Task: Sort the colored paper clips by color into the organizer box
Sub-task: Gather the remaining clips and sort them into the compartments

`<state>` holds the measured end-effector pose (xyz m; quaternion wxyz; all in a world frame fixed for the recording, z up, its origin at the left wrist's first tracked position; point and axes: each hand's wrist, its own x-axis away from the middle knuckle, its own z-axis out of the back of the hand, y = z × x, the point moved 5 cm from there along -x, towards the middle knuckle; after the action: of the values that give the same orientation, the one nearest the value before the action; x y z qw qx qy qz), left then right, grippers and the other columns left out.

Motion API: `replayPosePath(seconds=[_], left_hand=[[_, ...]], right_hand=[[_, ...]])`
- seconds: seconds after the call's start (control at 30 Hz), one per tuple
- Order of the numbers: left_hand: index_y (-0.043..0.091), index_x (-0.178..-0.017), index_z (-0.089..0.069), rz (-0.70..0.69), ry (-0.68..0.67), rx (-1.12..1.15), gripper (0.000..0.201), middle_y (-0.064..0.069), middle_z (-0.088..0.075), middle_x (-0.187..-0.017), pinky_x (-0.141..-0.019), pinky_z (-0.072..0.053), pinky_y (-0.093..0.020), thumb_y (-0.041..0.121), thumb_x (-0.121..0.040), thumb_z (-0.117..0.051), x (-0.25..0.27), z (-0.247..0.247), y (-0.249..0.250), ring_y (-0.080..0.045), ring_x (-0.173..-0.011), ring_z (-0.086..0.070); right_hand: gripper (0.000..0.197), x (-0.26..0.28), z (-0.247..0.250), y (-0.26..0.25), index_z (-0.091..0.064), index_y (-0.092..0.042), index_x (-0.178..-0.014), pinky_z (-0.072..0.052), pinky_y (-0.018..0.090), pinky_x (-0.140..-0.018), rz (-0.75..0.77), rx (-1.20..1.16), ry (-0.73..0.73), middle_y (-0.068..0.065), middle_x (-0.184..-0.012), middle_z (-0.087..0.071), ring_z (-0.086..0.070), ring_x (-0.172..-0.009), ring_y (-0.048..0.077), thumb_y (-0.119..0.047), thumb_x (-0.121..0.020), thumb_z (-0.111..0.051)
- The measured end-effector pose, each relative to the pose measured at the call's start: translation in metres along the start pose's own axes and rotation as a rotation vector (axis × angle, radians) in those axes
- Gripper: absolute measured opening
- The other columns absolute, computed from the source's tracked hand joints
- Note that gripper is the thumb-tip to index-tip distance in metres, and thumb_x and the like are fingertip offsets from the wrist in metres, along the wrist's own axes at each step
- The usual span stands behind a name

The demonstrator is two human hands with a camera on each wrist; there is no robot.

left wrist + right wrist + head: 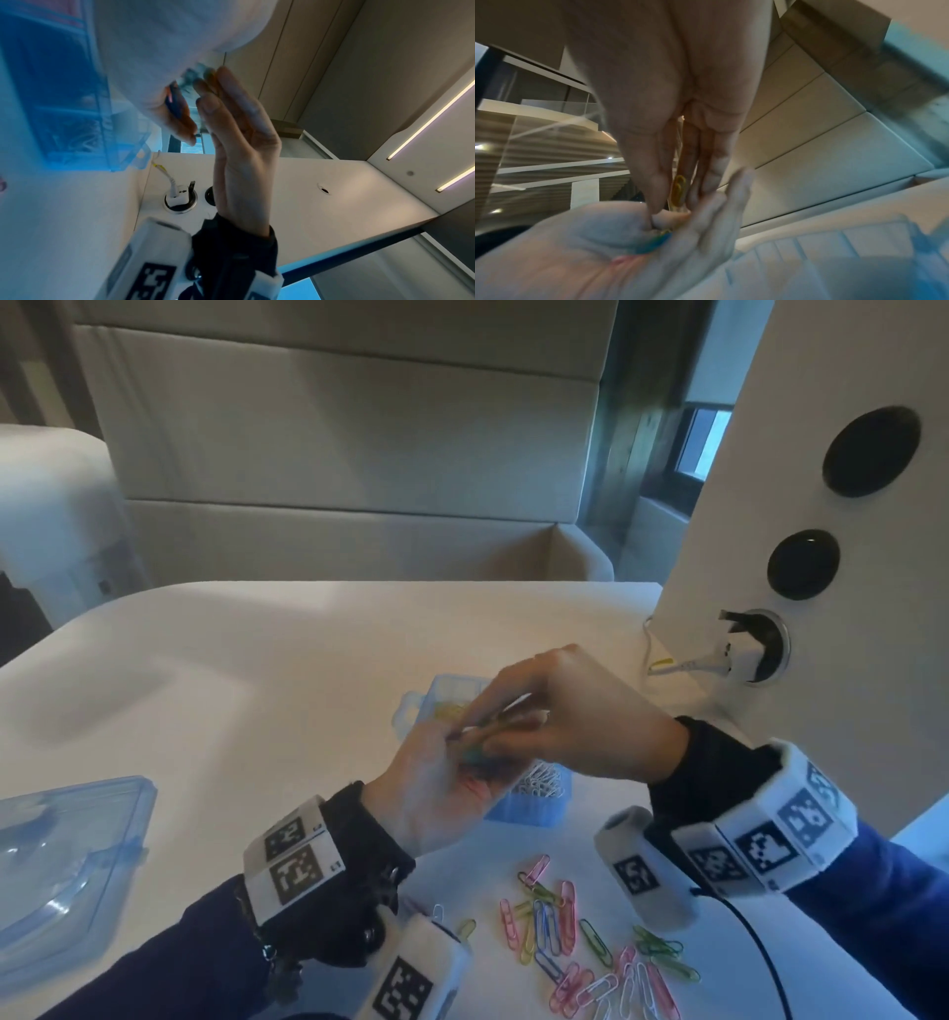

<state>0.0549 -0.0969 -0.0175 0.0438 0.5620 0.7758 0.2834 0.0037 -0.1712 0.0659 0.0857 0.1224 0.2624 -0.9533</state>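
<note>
head view
left hand (441, 788): palm up over the box (534, 801), fingers loosely cupped round a few clips, teal and pink showing.
right hand (560, 716): above the left palm, fingertips drawn together and dipped into it; what they pinch is hidden here.
box: blue, under both hands; a near cell holds white clips, a far cell yellow ones.
loose clips (580, 947): scattered on the table (205, 690) nearer the person, well apart from both hands.
lid (67, 860): far left, lying apart from the box.

left wrist view
right hand (244, 130): fingers long and nearly straight, tips meeting the left fingertips; something dark blue sits between them, blurred.
box (77, 113): to the left, yellow clips in the cell by its latch.

right wrist view
yellow clip (679, 187): pinched between right thumb and fingers, long axis running along the fingers, pointing down at the left palm.
left hand (628, 239): just below, holding a teal clip (658, 242) at the finger bases.

judgement
next move: the right hand is the nearer one; the yellow cell lies beyond the fingertips, at the box's far end, so the clip likely travels forward and drops there.
</note>
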Motion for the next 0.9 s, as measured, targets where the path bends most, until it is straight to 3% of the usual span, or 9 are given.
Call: replayPosePath(seconds=[0.1,0.23,0.3,0.4,0.47,0.63,0.77,0.83,0.9], left_hand=[[-0.007,-0.09,-0.062,-0.049,0.11,0.046,0.029,-0.019,-0.069,-0.079,-0.067,-0.059,-0.03,0.009,-0.098,-0.038,0.001,0.004,0.006,-0.023,-0.06,-0.069],[-0.012,-0.107,-0.06,-0.095,0.166,0.166,0.038,-0.026,-0.07,-0.099,-0.073,-0.056,-0.047,0.014,-0.102,-0.033,0.002,0.011,0.02,-0.035,-0.072,-0.072],[-0.013,-0.112,-0.058,-0.101,0.165,0.214,0.04,-0.028,-0.068,-0.108,-0.073,-0.056,-0.049,0.015,-0.102,-0.03,0.002,0.012,0.024,-0.039,-0.078,-0.072],[-0.014,-0.113,-0.058,-0.108,0.14,0.203,0.045,-0.029,-0.067,-0.111,-0.075,-0.055,-0.051,0.018,-0.103,-0.027,0.001,0.01,0.025,-0.04,-0.084,-0.072],[-0.015,-0.115,-0.057,-0.105,0.129,0.199,0.049,-0.029,-0.066,-0.113,-0.077,-0.054,-0.053,0.022,-0.104,-0.027,-0.001,0.008,0.025,-0.04,-0.092,-0.069],[-0.016,-0.12,-0.053,-0.075,0.103,0.182,0.055,-0.032,-0.063,-0.118,-0.077,-0.051,-0.059,0.03,-0.105,-0.026,-0.003,0.005,0.024,-0.045,-0.105,-0.063],[-0.017,-0.122,-0.05,-0.041,0.121,0.122,0.057,-0.034,-0.061,-0.119,-0.074,-0.048,-0.062,0.031,-0.105,-0.025,-0.006,0.003,0.024,-0.046,-0.112,-0.058],[-0.018,-0.123,-0.05,-0.021,0.124,0.113,0.059,-0.035,-0.061,-0.12,-0.076,-0.05,-0.06,0.033,-0.105,-0.025,-0.009,0.003,0.024,-0.046,-0.112,-0.058],[-0.019,-0.122,-0.05,0.004,0.13,0.122,0.062,-0.037,-0.06,-0.118,-0.084,-0.052,-0.056,0.036,-0.105,-0.026,-0.011,0.002,0.023,-0.047,-0.108,-0.06]], right_hand=[[0.017,0.001,0.0,0.008,-0.077,-0.019,-0.096,-0.056,0.019,-0.078,-0.006,-0.004,0.075,-0.008,-0.092,-0.073,-0.067,-0.083,0.001,-0.016,-0.079,-0.078],[0.01,0.017,0.012,0.023,-0.074,-0.014,-0.093,-0.057,0.019,-0.074,-0.119,0.003,0.307,-0.007,-0.088,-0.07,-0.066,-0.08,0.002,-0.019,-0.084,-0.072],[0.01,0.026,0.006,0.026,-0.073,-0.016,-0.094,-0.054,0.016,-0.073,-0.164,0.107,0.229,-0.008,-0.087,-0.068,-0.063,-0.076,0.003,-0.019,-0.085,-0.071],[0.02,0.038,-0.022,0.032,-0.072,-0.018,-0.103,-0.046,0.006,-0.073,-0.21,0.227,-0.141,-0.008,-0.097,-0.069,-0.055,-0.073,-0.004,-0.024,-0.084,-0.072],[0.022,0.042,-0.033,0.036,-0.072,-0.018,-0.105,-0.041,0.002,-0.069,-0.219,0.249,-0.257,-0.007,-0.099,-0.07,-0.05,-0.069,-0.008,-0.021,-0.083,-0.073],[0.019,0.05,-0.03,0.045,-0.074,-0.018,-0.1,-0.045,0.007,-0.072,-0.27,0.274,-0.312,-0.005,-0.096,-0.073,-0.057,-0.074,-0.001,-0.01,-0.083,-0.071],[0.017,0.06,-0.022,0.039,-0.076,-0.022,-0.096,-0.049,0.008,-0.072,-0.313,0.191,-0.411,-0.007,-0.092,-0.074,-0.065,-0.075,0.0,-0.015,-0.08,-0.075],[0.014,0.056,-0.007,0.032,-0.076,-0.023,-0.095,-0.05,0.007,-0.07,-0.315,0.15,-0.358,-0.009,-0.088,-0.074,-0.066,-0.073,-0.002,-0.022,-0.081,-0.076],[0.013,0.042,0.014,0.025,-0.075,-0.024,-0.095,-0.049,0.004,-0.07,-0.276,0.16,-0.172,-0.013,-0.084,-0.072,-0.065,-0.071,-0.003,-0.028,-0.083,-0.072]])
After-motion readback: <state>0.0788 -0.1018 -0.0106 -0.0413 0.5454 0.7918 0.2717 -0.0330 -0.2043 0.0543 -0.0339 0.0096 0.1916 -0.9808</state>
